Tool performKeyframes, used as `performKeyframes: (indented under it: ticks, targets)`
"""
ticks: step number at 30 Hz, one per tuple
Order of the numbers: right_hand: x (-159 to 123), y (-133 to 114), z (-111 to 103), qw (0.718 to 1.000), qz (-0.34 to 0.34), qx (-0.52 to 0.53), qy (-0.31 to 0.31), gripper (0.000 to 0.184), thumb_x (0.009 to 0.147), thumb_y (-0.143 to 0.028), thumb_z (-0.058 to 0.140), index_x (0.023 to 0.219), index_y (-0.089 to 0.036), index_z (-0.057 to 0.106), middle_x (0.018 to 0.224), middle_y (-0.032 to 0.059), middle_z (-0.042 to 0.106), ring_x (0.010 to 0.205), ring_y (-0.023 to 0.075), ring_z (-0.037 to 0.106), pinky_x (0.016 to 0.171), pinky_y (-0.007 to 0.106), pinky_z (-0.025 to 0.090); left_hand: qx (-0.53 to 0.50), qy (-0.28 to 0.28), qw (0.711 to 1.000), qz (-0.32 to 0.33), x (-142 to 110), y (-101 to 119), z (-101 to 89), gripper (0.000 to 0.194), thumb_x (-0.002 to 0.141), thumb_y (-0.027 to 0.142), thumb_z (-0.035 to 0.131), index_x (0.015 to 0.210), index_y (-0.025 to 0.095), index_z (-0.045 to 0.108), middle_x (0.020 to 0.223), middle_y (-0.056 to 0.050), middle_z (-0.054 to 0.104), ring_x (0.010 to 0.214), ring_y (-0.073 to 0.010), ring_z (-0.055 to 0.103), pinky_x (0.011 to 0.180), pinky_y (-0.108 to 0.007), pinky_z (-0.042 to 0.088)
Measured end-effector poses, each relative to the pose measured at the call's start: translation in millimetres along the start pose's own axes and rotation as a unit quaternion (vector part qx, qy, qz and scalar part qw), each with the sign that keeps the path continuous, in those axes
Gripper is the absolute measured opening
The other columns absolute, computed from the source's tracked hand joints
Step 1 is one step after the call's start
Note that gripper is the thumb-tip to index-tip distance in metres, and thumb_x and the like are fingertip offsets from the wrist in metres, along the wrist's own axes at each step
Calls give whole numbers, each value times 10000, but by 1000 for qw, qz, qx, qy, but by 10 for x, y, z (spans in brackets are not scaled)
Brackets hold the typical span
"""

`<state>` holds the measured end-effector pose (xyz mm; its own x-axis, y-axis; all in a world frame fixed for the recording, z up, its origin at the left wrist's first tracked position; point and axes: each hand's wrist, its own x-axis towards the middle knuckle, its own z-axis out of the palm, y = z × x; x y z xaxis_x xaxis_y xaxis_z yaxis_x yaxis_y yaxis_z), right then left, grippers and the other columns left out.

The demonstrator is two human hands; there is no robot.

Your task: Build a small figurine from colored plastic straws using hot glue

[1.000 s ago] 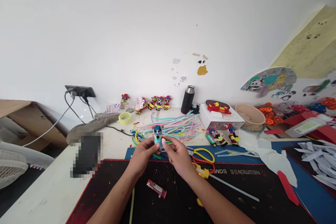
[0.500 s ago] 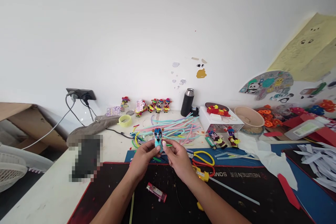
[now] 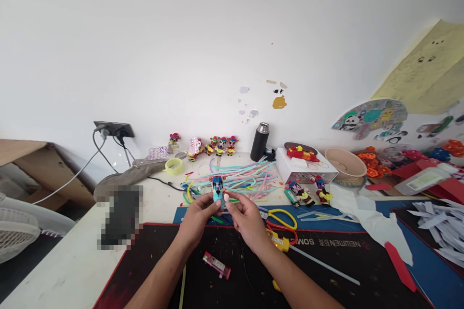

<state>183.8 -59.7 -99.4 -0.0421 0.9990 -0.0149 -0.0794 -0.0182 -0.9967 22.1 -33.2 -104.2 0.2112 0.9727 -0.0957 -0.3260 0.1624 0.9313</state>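
Note:
A small pipe-cleaner figure [image 3: 218, 191] with a blue, black and white head and a light-blue body is held upright between my two hands. My left hand [image 3: 197, 210] pinches its lower left side between thumb and fingers. On the other side, my right hand [image 3: 243, 212] is closed at its lower right, with the thumb beside a small pale pink and cream piece [image 3: 226, 198]. My fingers hide part of the lower body. Beneath my wrists a pink lighter [image 3: 216, 265] lies on the black mat [image 3: 155, 270].
Loose pastel pipe cleaners [image 3: 242, 174] spread behind my hands. A yellow glue gun [image 3: 280, 241] with a clear stick lies by my right forearm. Farther back are a black thermos [image 3: 260, 142], a white box [image 3: 306, 171], yellow tape [image 3: 174, 166] and several finished figures [image 3: 222, 145].
The view has shifted very slightly. Both hands keep the figure in nearly the same place, and its head is turned or tilted a little differently.

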Motion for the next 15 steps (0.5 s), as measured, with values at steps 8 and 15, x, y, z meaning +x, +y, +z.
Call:
performKeyframes:
  ticks: [8,15]
  targets:
    - [-6,-22,22,1000,7,7,2,701,846,-708,723,1248,-135,700,508,-99,389,425,84,310,386,210,222,0,-10,1000,-5,14,-17,-15,472,677,476,943,1032,180,845,940,-74,780,736,-165,580,744,-285,496]
    - [-24,-28,-28,1000,8,-1,4,699,858,-689,718,1282,-134,696,483,-102,387,416,91,309,394,219,226,3,-5,1000,0,13,-27,-24,467,685,476,937,1034,180,844,959,-78,780,739,-163,582,745,-287,499]
